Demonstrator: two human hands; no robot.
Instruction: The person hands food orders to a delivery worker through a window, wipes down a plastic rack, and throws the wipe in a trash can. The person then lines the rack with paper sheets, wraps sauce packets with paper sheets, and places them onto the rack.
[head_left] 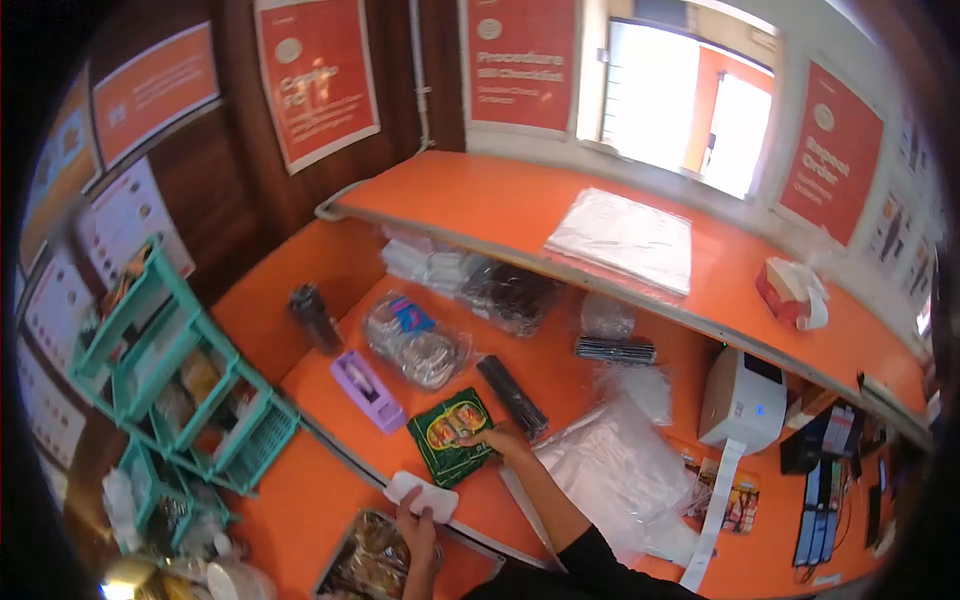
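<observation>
My left hand [418,535] is closed on a small white rectangular item [424,496] with rounded corners, held over the counter's front edge. My right hand [506,440] reaches to a dark green packet [448,462] with a yellow and red printed design, its fingers closed at the packet's right side. Just below my left hand is a metal tray [345,570] filled with brownish wrapped items. A purple tape dispenser [367,392] stands left of the green packet, and a bundle of black sticks or straws in a wrapper [512,397] lies to its upper right.
Teal stacked baskets [190,400] stand at the left. Clear bags of round lids [415,345] lie behind the dispenser. Large plastic sheets [620,480] spread to the right, beside a white printer [742,400] trailing paper. A raised orange shelf [450,190] runs along the back.
</observation>
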